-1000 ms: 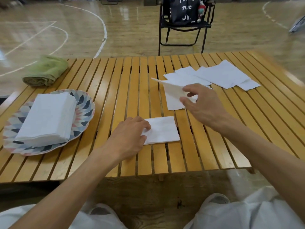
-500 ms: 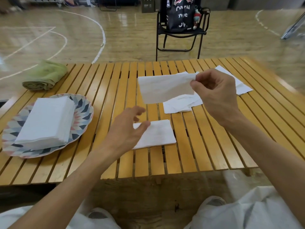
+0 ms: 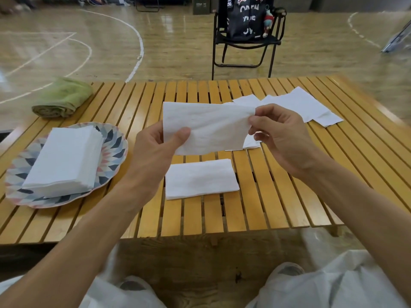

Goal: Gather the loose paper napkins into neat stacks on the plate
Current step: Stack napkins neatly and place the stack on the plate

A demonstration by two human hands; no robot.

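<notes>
A white paper napkin [image 3: 206,127] hangs in the air above the table's middle. My left hand [image 3: 158,150] pinches its lower left corner and my right hand [image 3: 282,138] pinches its right edge. Under it a folded napkin [image 3: 201,182] lies flat on the slats. Several loose napkins [image 3: 300,106] lie spread at the back right, partly hidden by my right hand. A patterned plate [image 3: 113,147] at the left carries a tall neat stack of napkins [image 3: 64,161].
A rolled green towel [image 3: 63,97] lies at the table's back left corner. Beyond the slatted wooden table [image 3: 266,207] a black folding chair [image 3: 246,41] holds a dark bag. My knees show below the table's front edge.
My right hand lifted a napkin from the loose pile and carried it toward me. My left hand left the folded napkin on the table and rose to pinch the lifted one.
</notes>
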